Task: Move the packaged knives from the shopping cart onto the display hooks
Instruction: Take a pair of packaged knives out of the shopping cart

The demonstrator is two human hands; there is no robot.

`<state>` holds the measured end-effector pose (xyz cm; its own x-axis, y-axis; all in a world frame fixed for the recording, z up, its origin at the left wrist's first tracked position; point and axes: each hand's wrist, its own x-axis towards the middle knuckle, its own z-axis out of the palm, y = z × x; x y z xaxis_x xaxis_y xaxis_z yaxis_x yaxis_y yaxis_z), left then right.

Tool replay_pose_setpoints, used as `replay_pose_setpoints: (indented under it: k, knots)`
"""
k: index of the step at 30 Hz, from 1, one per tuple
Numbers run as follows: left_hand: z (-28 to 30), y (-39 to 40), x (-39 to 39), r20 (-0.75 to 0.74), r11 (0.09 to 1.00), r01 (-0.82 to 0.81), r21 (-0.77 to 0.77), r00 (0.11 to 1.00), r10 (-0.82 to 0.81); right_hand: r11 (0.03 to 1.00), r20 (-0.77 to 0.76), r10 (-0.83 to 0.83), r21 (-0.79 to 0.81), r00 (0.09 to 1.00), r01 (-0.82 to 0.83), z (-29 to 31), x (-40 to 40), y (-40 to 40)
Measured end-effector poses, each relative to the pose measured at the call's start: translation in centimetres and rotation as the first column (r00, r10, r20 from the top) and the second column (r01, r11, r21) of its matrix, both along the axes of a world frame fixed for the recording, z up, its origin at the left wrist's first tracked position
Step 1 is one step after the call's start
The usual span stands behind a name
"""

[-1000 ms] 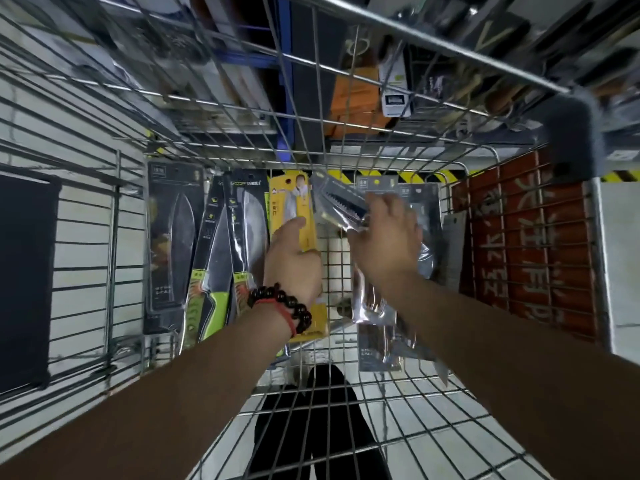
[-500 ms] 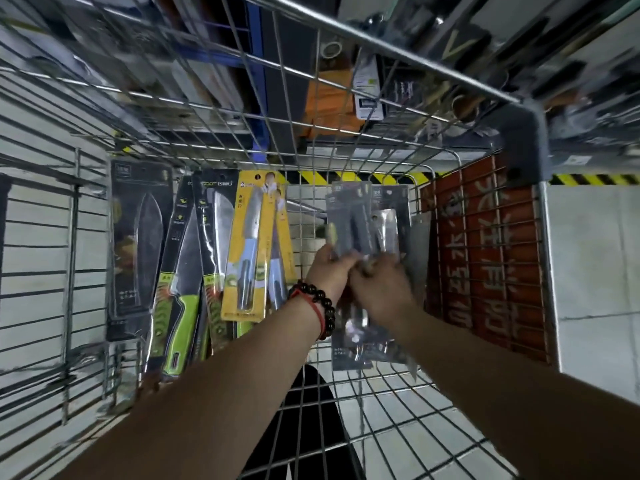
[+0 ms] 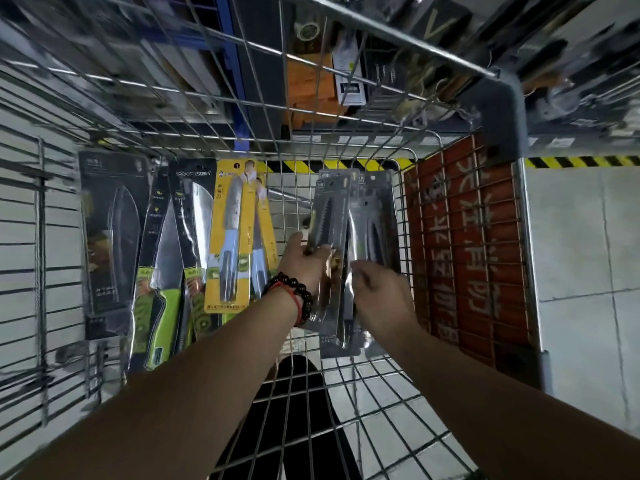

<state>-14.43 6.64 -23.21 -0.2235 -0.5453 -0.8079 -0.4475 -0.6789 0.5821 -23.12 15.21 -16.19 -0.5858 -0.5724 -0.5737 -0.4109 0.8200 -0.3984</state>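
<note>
Since the earlier frame both hands sit a little apart: left hand (image 3: 304, 261) now grips the front grey pack (image 3: 329, 244) alone at mid-height, thumb over its left edge, fingers curled behind; right hand (image 3: 379, 289) has slid just right of it, its fingers curled on the lower part of the rear grey packs (image 3: 375, 220), though blur leaves unclear whether it pinches them or only touches. Key relation: front pack stands upright, long axis vertical, hang hole at the top, above the left fingers, leaning against the cart (image 3: 498, 95) front wall with the other packs. Left hand is nearer and already holds it; judgement: lift goes straight up along that axis, out over the rim, the right hand steadying the rest. Display hooks cannot be made out past the wire. Count, left to right: black pack (image 3: 110, 230), one; green-handled packs (image 3: 166, 258), two; yellow packs (image 3: 232, 233), two, overlapping; grey packs, at least three, overlap hides the exact number. Orange crate (image 3: 464, 244) stands outside, right of the cart.
</note>
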Motion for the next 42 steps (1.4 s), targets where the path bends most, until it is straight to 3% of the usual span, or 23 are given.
replay_pose_setpoints:
  k: [2, 4, 7, 11, 16, 18, 24, 27, 31, 35, 42]
  knots:
    - [-0.2, -0.1, 0.2, -0.022, 1.000, -0.010, 0.021, 1.000, 0.011, 0.999, -0.135, 0.004, 0.035, 0.991, 0.001, -0.8, -1.1, 0.2]
    - [-0.3, -0.2, 0.3, -0.033, 0.999, -0.009, 0.035, 0.999, 0.010, 0.985, -0.088, -0.157, 0.055, 0.984, 0.162, -1.4, -2.0, -0.2]
    - [-0.6, -0.4, 0.4, -0.037, 0.999, -0.009, 0.046, 0.999, 0.011, 0.979, 0.038, -0.186, 0.092, 0.982, 0.182, -2.2, -2.0, -1.0]
    - [-0.3, -0.6, 0.7, -0.047, 0.996, -0.017, 0.083, 0.999, 0.021, 0.956, 0.083, -0.293, 0.042, 0.952, 0.291, -2.2, -1.9, -1.5]
    - [0.2, -0.6, 0.6, -0.067, 0.998, 0.011, 0.067, 0.998, -0.006, 0.990, 0.007, -0.117, 0.079, 0.993, 0.116, -2.6, -1.5, -0.6]
    - [0.6, -0.7, 0.2, -0.055, 0.996, 0.002, 0.093, 0.998, 0.003, 0.983, 0.020, -0.166, 0.084, 0.986, 0.164, -2.9, -1.2, -0.5]
    - [0.5, 0.5, -0.5, -0.046, 0.996, 0.014, 0.084, 0.999, -0.010, 0.906, 0.016, -0.424, 0.019, 0.905, 0.424, -3.4, -1.8, -1.0]
    - [0.8, 0.4, -0.5, -0.083, 0.992, -0.025, 0.125, 0.996, 0.035, 0.869, 0.138, -0.478, -0.067, 0.867, 0.490, -3.0, -1.7, -0.8]
    - [0.6, 0.9, -0.8, -0.157, 0.981, -0.053, 0.185, 0.984, 0.083, 0.723, 0.384, -0.625, -0.042, 0.679, 0.689, -2.3, -2.2, -0.2]
    - [2.1, 2.1, -2.4, -0.204, 0.990, -0.030, 0.137, 0.977, 0.058, 0.773, 0.481, -0.550, -0.018, 0.683, 0.635, -2.0, -3.6, 0.4]
    - [1.4, 3.1, -2.8, -0.226, 0.974, -0.042, 0.221, 0.970, 0.093, 0.844, 0.496, -0.464, -0.004, 0.734, 0.536, -2.0, -4.6, 0.9]
